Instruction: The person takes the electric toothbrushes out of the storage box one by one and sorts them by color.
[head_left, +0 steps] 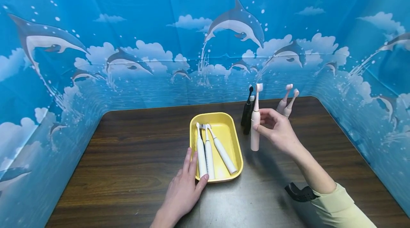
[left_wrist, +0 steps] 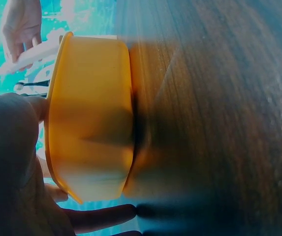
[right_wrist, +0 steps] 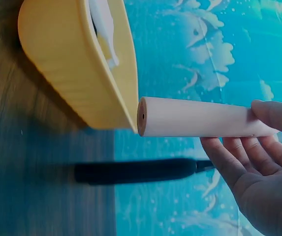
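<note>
My right hand [head_left: 278,130] pinches a pale pink electric toothbrush [head_left: 255,133] between thumb and fingers, bristles up. It hangs upright off the table, just right of the yellow tray [head_left: 239,146]; the right wrist view shows the flat base of its handle [right_wrist: 195,117]. My left hand [head_left: 184,188] rests at the tray's near left corner, straight fingers along the outer wall and thumb at the rim. Inside lie white electric toothbrushes: one on the left [head_left: 201,155], one in the middle [head_left: 209,158] and one slanting right [head_left: 225,155]. A dark strip shows between the left two.
Black electric toothbrushes [head_left: 246,114] stand upright just beyond the tray's right side. Farther right, two pink ones [head_left: 289,108] stand partly behind my right hand. The dark wood table [head_left: 137,156] meets a blue dolphin-print curtain [head_left: 153,89] at the back and sides.
</note>
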Tool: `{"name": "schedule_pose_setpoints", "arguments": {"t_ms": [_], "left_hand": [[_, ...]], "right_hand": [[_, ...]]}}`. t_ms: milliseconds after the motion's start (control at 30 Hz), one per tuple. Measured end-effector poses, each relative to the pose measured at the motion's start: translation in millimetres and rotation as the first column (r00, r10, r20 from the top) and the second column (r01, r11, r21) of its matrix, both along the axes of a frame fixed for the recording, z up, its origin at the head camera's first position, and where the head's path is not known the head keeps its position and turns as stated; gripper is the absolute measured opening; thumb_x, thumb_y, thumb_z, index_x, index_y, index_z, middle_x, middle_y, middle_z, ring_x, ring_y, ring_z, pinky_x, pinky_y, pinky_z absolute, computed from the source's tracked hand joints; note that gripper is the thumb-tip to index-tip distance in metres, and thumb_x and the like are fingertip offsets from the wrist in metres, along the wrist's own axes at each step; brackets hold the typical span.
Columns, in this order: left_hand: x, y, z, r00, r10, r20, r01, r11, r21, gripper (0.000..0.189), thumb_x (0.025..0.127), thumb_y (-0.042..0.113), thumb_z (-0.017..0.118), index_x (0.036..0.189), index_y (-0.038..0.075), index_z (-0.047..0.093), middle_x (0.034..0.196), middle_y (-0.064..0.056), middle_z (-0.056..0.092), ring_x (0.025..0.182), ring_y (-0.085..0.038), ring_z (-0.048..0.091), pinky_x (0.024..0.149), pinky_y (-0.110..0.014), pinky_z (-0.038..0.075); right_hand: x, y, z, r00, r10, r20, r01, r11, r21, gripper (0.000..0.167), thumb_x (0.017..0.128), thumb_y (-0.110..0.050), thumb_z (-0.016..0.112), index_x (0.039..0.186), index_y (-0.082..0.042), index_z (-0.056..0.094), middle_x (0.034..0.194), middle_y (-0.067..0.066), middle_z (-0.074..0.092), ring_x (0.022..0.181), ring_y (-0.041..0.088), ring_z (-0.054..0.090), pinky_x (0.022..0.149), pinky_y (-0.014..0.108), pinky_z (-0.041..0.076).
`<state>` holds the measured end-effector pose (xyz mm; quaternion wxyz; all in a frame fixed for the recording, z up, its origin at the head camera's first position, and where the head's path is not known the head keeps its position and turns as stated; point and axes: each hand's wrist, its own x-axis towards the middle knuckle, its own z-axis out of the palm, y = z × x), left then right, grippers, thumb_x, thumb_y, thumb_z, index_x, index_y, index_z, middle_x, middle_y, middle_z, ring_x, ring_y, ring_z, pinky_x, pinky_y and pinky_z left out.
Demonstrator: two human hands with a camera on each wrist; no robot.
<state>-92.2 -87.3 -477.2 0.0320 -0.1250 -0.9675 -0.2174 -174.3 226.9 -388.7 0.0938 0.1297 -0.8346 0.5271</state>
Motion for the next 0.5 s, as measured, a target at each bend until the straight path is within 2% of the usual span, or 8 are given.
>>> {"name": "schedule_pose_setpoints", "arguments": {"t_ms": [100,300,400,500], "left_hand": [[0.0,-1.0,-0.1,1.000,0.004,0.015,-0.004,1.000,-0.005,0.074,0.101,0.047,0.059,0.160,0.009,0.035,0.170,-0.010,0.018,0.105,-0.043,0.065,0.078,-0.059,0.053],[-0.2,-1.6,0.3,0.999,0.005,0.038,-0.004,1.000,-0.014,0.074,0.102,0.048,0.058,0.161,0.010,0.034,0.170,-0.009,0.017,0.106,-0.043,0.065,0.079,-0.059,0.053],[-0.4,-1.2,0.7,0.999,0.004,0.036,-0.004,1.000,-0.014,0.074,0.102,0.048,0.058,0.160,0.010,0.034,0.170,-0.010,0.017,0.106,-0.043,0.065,0.079,-0.059,0.053],[-0.1,-1.0,0.8,0.999,0.004,0.035,-0.004,1.000,-0.011,0.074,0.102,0.048,0.058,0.160,0.009,0.034,0.170,-0.009,0.017,0.107,-0.043,0.064,0.080,-0.059,0.053]], "right_hand": [[1.2,9,-1.7,0.999,-0.030,-0.023,0.030,0.999,-0.011,0.042,0.091,0.002,0.075,0.130,0.006,0.060,0.112,0.020,0.068,0.098,0.012,0.064,0.086,0.016,0.051],[6.2,27,-10.0,0.990,-0.118,-0.071,0.113,0.991,-0.068,0.043,0.090,0.005,0.075,0.130,0.009,0.058,0.114,0.022,0.065,0.097,0.001,0.062,0.082,0.014,0.051],[7.9,37,-14.3,0.975,-0.205,-0.082,0.199,0.977,-0.075,0.044,0.090,0.004,0.075,0.129,0.010,0.057,0.112,0.017,0.065,0.095,-0.002,0.061,0.080,0.012,0.051],[8.7,44,-17.9,0.949,-0.302,-0.089,0.296,0.953,-0.072,0.043,0.089,0.004,0.075,0.128,0.011,0.057,0.108,0.005,0.064,0.094,-0.004,0.061,0.082,0.010,0.049]]}}
